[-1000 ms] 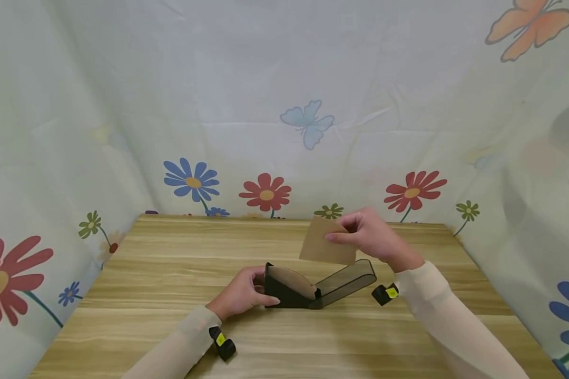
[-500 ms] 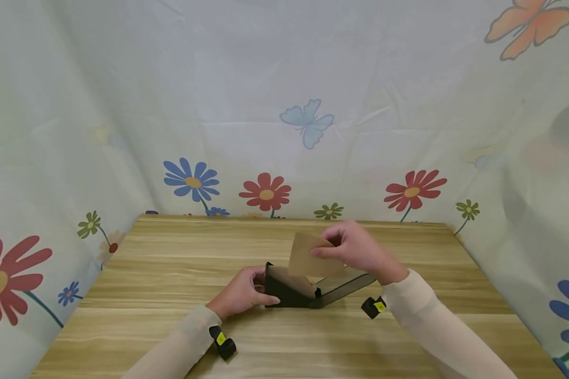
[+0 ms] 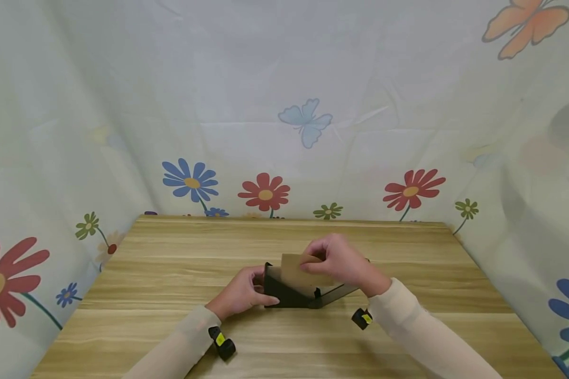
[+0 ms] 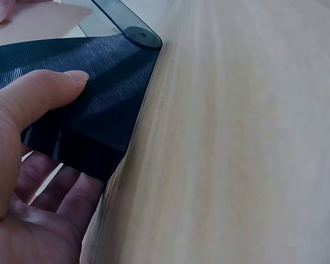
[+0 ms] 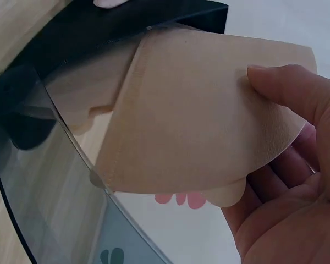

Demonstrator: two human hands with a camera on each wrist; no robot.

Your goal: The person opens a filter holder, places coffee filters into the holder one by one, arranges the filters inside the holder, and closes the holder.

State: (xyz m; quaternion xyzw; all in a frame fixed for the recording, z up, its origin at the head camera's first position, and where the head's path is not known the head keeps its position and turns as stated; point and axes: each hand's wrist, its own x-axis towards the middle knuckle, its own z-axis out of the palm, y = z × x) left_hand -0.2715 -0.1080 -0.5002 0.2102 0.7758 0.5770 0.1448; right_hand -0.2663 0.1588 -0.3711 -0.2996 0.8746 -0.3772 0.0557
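A black coffee filter holder stands on the table, its clear smoky lid swung open to the right. My left hand grips the holder's left end. In the left wrist view, the thumb presses the ribbed side and the other fingers reach underneath. Between thumb and fingers, my right hand pinches brown paper coffee filters. Their lower edge is down in the holder's mouth, beside brown paper inside. How deep they sit is partly hidden by the holder's wall.
The wood-grain table extends around the holder. Behind it and at both sides hangs a white curtain printed with flowers and butterflies. A black wrist camera is strapped on each wrist, below the cream sleeves.
My right hand has moved down and left, bringing the coffee filters from above the lid into the holder's mouth. The left hand and the holder have stayed in place.
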